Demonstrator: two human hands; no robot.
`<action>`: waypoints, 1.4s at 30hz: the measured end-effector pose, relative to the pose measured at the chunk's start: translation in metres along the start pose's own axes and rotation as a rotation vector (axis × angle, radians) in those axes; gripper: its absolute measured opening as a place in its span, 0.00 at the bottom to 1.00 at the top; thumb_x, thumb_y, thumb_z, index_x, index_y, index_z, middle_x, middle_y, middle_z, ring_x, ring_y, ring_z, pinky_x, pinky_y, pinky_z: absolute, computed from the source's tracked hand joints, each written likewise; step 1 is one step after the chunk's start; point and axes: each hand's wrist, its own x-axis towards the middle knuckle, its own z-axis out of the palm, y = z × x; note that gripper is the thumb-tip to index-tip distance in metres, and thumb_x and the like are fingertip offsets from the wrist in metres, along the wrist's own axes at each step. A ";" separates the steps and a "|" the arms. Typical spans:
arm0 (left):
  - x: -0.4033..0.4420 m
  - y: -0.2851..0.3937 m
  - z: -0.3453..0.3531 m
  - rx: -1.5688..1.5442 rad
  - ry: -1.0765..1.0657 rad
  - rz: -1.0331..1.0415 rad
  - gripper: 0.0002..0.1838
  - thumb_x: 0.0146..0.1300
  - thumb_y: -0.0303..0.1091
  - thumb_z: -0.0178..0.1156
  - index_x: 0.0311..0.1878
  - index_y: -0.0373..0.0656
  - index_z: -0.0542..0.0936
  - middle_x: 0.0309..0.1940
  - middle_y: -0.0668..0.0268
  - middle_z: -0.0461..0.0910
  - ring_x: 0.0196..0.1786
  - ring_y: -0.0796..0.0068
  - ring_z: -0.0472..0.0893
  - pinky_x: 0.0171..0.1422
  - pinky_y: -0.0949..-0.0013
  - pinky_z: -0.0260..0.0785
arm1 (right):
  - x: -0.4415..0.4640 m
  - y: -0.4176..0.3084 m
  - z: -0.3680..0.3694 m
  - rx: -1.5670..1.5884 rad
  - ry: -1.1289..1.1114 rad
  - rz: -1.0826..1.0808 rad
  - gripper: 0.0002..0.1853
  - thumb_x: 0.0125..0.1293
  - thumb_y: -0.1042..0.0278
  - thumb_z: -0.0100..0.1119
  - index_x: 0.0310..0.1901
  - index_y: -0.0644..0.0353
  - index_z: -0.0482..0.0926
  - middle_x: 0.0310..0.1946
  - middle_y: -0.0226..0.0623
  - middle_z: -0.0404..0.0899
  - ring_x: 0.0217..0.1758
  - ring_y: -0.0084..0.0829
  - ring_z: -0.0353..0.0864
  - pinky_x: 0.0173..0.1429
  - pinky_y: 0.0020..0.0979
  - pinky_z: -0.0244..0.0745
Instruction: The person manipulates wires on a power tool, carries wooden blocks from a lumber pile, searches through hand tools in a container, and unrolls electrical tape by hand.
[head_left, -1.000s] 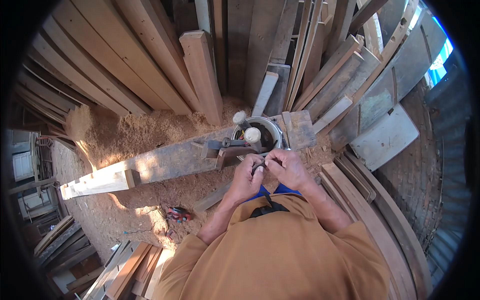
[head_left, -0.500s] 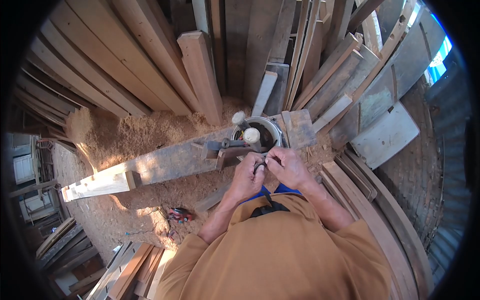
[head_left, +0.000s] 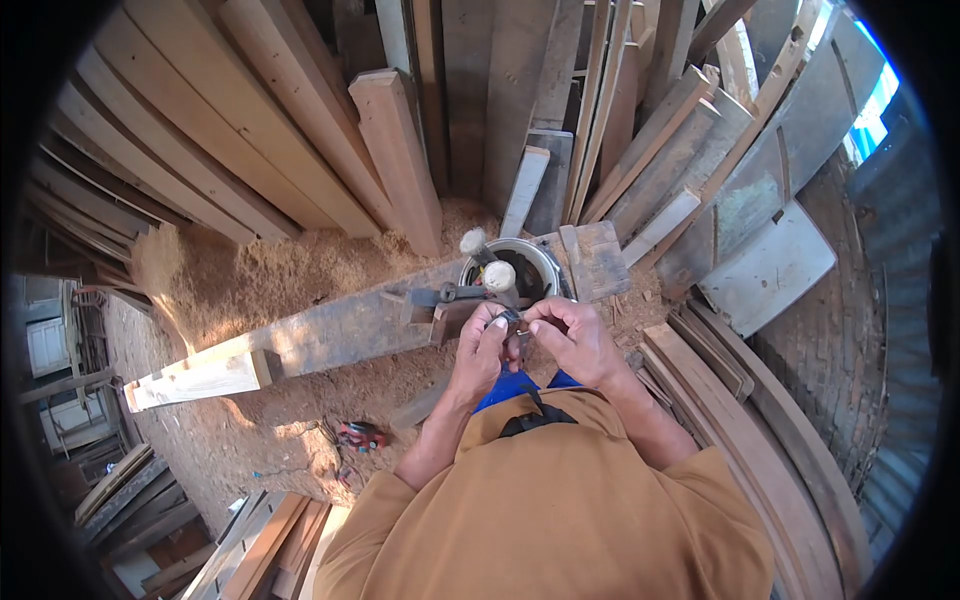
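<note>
My left hand (head_left: 480,350) pinches a small dark thing (head_left: 512,317) in front of my belly; its kind is too small to make out. My right hand (head_left: 580,345) is closed close beside it, thumb and forefinger together at the thing's right end. Just beyond my hands stands a round bucket (head_left: 551,266) with a pale rim. Tools with whitish rounded ends (head_left: 499,276) stick up out of it. A dark wooden block (head_left: 452,322) lies by the bucket, left of my left hand's fingertips.
A long worn plank (head_left: 330,325) runs leftward from the bucket, with a pale squared timber (head_left: 205,378) at its far end. Upright boards (head_left: 400,160) lean behind a sawdust heap (head_left: 300,265). A red power tool (head_left: 362,435) lies on the ground. Stacked boards (head_left: 730,430) flank my right side.
My right hand has shifted slightly and its fingers have drawn a little apart from the left. The small dark thing has turned between my fingers. My view has tilted a little.
</note>
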 end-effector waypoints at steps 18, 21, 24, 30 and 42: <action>0.005 0.025 0.013 0.035 -0.174 -0.053 0.16 0.82 0.48 0.37 0.47 0.47 0.66 0.23 0.68 0.73 0.17 0.81 0.70 0.18 0.78 0.60 | -0.009 0.007 -0.002 0.631 -0.156 0.082 0.12 0.74 0.69 0.57 0.52 0.69 0.82 0.34 0.29 0.82 0.37 0.18 0.78 0.41 0.24 0.73; 0.008 0.024 0.017 0.174 -0.136 -0.091 0.17 0.82 0.51 0.37 0.46 0.49 0.68 0.21 0.70 0.70 0.16 0.83 0.67 0.18 0.78 0.57 | -0.016 -0.006 -0.010 0.570 -0.087 0.120 0.10 0.75 0.68 0.58 0.50 0.65 0.82 0.33 0.26 0.81 0.35 0.15 0.76 0.38 0.21 0.69; 0.008 0.029 0.026 0.135 -0.098 -0.101 0.19 0.82 0.51 0.40 0.42 0.48 0.70 0.19 0.70 0.71 0.14 0.82 0.65 0.17 0.79 0.54 | -0.022 0.006 -0.012 0.670 -0.062 0.182 0.10 0.75 0.67 0.59 0.49 0.63 0.83 0.32 0.22 0.79 0.31 0.12 0.72 0.35 0.18 0.67; 0.012 0.026 0.026 0.081 -0.110 -0.170 0.20 0.81 0.54 0.42 0.42 0.49 0.72 0.19 0.71 0.68 0.16 0.82 0.61 0.18 0.77 0.53 | -0.030 0.003 -0.004 0.593 0.033 0.129 0.08 0.72 0.69 0.62 0.46 0.63 0.81 0.32 0.23 0.78 0.31 0.13 0.73 0.37 0.17 0.69; 0.012 0.018 0.046 -0.204 -0.146 -0.271 0.17 0.81 0.49 0.44 0.50 0.46 0.74 0.20 0.70 0.70 0.15 0.83 0.66 0.16 0.78 0.56 | -0.043 -0.024 0.003 0.072 0.231 -0.194 0.16 0.71 0.78 0.60 0.59 0.67 0.75 0.38 0.35 0.81 0.37 0.23 0.84 0.41 0.28 0.82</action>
